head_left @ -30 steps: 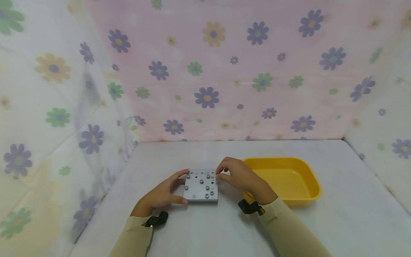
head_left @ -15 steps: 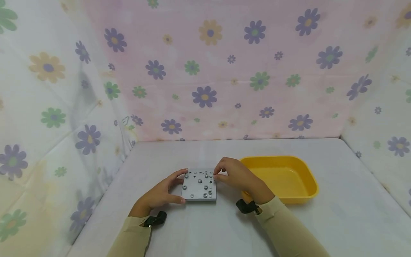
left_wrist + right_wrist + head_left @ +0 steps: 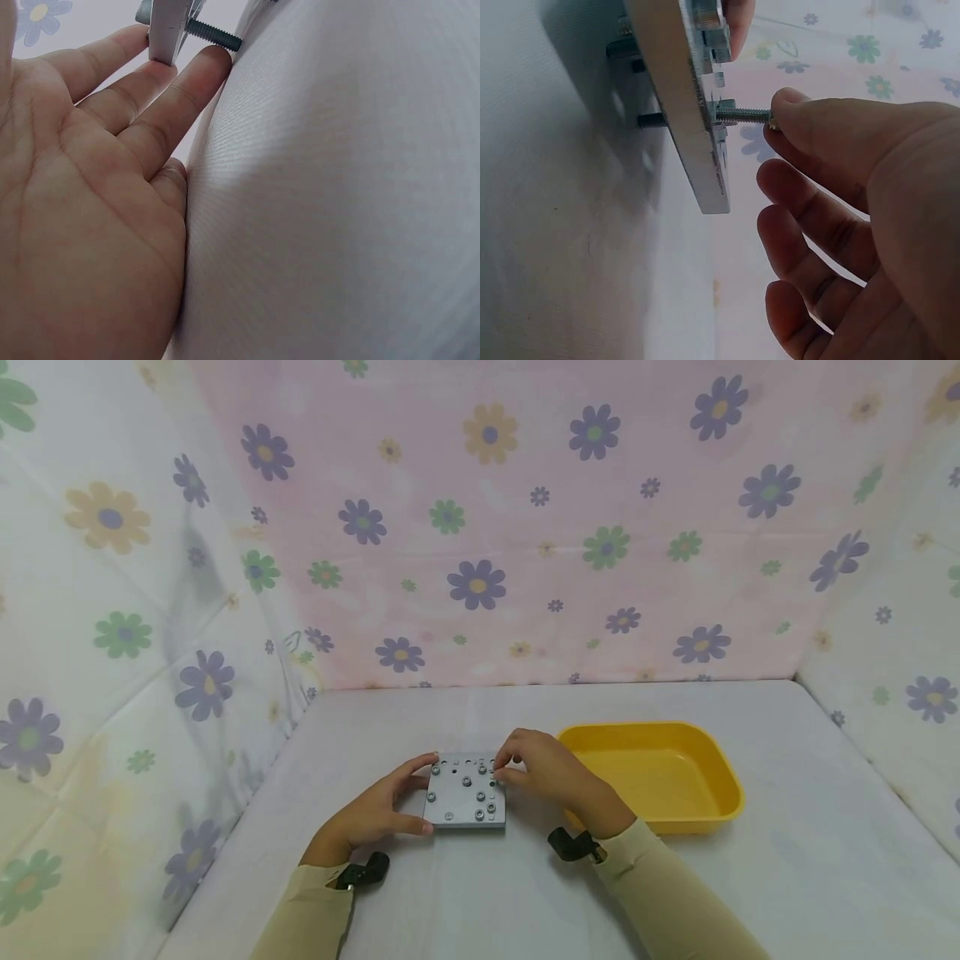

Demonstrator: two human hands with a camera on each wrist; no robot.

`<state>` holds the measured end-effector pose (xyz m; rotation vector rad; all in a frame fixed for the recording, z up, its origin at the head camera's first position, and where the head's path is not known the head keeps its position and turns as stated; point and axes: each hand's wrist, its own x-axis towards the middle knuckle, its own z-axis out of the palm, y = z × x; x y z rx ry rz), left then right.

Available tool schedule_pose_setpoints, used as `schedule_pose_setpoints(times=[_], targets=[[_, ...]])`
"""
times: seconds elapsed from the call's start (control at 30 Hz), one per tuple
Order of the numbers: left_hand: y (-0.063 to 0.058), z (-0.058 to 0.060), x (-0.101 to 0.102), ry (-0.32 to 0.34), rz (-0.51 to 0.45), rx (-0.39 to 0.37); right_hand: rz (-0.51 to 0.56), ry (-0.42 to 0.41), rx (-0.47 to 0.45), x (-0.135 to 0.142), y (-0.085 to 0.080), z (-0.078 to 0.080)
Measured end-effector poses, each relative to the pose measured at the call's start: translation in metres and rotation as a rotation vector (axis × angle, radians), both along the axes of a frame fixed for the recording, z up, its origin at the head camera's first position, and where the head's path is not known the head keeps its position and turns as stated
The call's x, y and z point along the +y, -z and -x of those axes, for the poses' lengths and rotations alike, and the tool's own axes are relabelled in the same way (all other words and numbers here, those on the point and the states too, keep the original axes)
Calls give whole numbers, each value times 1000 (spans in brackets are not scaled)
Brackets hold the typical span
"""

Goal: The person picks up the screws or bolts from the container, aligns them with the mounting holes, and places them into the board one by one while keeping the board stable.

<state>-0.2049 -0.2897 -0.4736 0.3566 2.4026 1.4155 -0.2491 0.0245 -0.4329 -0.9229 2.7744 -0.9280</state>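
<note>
A square silver metal plate with holes and several socket-head screws lies at mid-table in the head view. My left hand holds its left side, thumb at the near corner and index finger at the far corner. In the left wrist view, a threaded screw shank sticks out beneath the plate beside a fingertip. My right hand is over the plate's right edge. Seen from the right wrist, its thumb and index finger pinch a screw by the head, the threaded end right at the plate's top face.
A yellow plastic tray stands on the white-covered table, just right of my right hand. Flowered cloth hangs at the back and both sides.
My right hand has shifted slightly left, its pinching fingertips now further over the plate's right edge. The left hand keeps its hold on the plate. The head view has shifted slightly.
</note>
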Motion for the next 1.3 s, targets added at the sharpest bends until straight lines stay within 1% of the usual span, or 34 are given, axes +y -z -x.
schedule_pose_setpoints(times=[0.13, 0.3, 0.47, 0.57, 0.8, 1.03, 1.3], targets=[[-1, 0, 0, 6, -4, 7, -1, 18, -9, -2, 0, -1], [0, 0, 0, 6, 13, 20, 6, 41, -17, -4, -1, -3], [0, 0, 0, 13, 21, 34, 10, 26, -7, -6, -3, -5], [-1, -1, 0, 23, 7, 34, 0, 21, 9, -6, -3, -5], [1, 1, -1, 31, -13, 33, -108, 52, 45, -10, 0, -7], [-1, -1, 0, 25, -6, 28, -129, 44, 101, -11, 4, -8], [-1, 0, 1, 23, 11, 32, -139, 44, 148, -9, 6, -9]])
